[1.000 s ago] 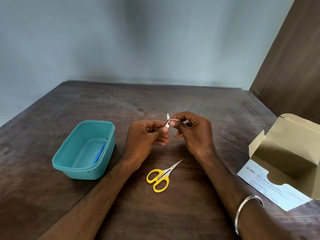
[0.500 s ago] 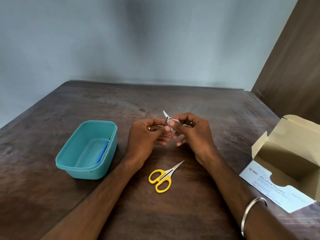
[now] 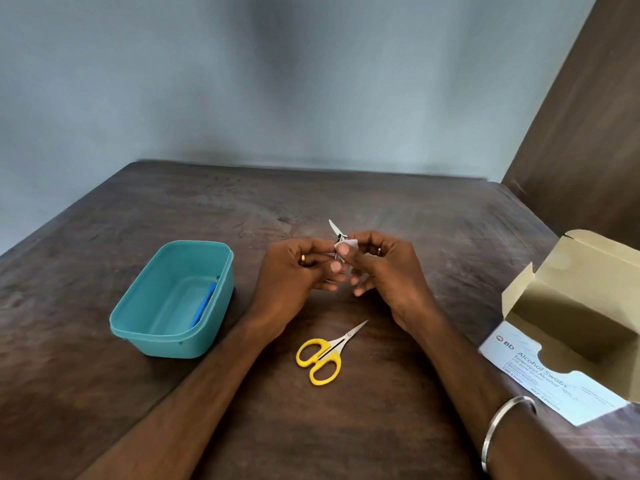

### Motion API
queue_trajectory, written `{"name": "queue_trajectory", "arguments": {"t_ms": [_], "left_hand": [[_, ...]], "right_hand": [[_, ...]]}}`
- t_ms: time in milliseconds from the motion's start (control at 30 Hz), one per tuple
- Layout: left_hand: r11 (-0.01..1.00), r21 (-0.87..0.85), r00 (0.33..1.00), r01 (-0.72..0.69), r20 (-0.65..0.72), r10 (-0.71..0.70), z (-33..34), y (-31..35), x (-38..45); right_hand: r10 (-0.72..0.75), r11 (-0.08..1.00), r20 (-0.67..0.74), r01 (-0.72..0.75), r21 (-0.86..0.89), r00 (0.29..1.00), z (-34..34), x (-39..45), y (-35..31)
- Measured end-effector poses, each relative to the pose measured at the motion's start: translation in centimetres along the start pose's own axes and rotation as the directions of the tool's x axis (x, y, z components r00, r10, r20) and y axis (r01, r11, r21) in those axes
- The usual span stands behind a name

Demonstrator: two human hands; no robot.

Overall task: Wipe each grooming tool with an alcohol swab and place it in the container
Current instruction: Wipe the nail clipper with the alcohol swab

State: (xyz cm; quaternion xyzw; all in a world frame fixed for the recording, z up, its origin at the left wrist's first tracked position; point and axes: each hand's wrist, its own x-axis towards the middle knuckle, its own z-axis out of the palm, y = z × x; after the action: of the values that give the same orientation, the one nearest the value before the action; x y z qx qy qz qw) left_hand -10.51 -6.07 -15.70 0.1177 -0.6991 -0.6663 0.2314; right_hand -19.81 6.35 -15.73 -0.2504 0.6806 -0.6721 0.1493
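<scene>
Above the middle of the table, my left hand point(image 3: 294, 271) pinches a small metal nail clipper point(image 3: 335, 227) whose lever sticks up and to the left. My right hand point(image 3: 388, 271) pinches a white alcohol swab point(image 3: 349, 243) against the clipper's body. Small yellow-handled scissors point(image 3: 322, 355) lie on the table just in front of both hands, tips pointing up-right. A teal plastic container point(image 3: 145, 327) stands to the left, with a blue tool point(image 3: 204, 303) lying inside along its right wall.
An open cardboard box of alcohol swabs point(image 3: 571, 320) lies at the right edge of the dark wooden table point(image 3: 415, 216), its printed flap spread toward me. A brown panel point(image 3: 588, 133) rises behind it. A grey wall backs the table.
Both hands have stayed together over the table's middle. The clipper's lever has tilted from nearly upright toward the left while my right hand's swab moved along the clipper body.
</scene>
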Motion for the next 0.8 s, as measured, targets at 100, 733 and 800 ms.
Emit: {"name": "queue_trajectory", "arguments": {"t_ms": [100, 733, 800], "left_hand": [[1.0, 0.006, 1.0, 0.004, 0.019, -0.005, -0.07, 0.04, 0.06], [0.994, 0.073, 0.939, 0.079, -0.34, -0.049, -0.77, 0.38, 0.67], [0.996, 0.017, 0.935, 0.089, -0.345, -0.077, -0.92, 0.38, 0.59]], "right_hand": [[-0.017, 1.0, -0.017, 0.017, -0.015, 1.0, 0.12, -0.13, -0.06], [-0.072, 0.947, 0.183, 0.125, -0.296, 0.98, 0.71, 0.13, 0.62], [-0.132, 0.89, 0.234, 0.219, -0.401, 0.963, 0.73, 0.0, 0.6]]}}
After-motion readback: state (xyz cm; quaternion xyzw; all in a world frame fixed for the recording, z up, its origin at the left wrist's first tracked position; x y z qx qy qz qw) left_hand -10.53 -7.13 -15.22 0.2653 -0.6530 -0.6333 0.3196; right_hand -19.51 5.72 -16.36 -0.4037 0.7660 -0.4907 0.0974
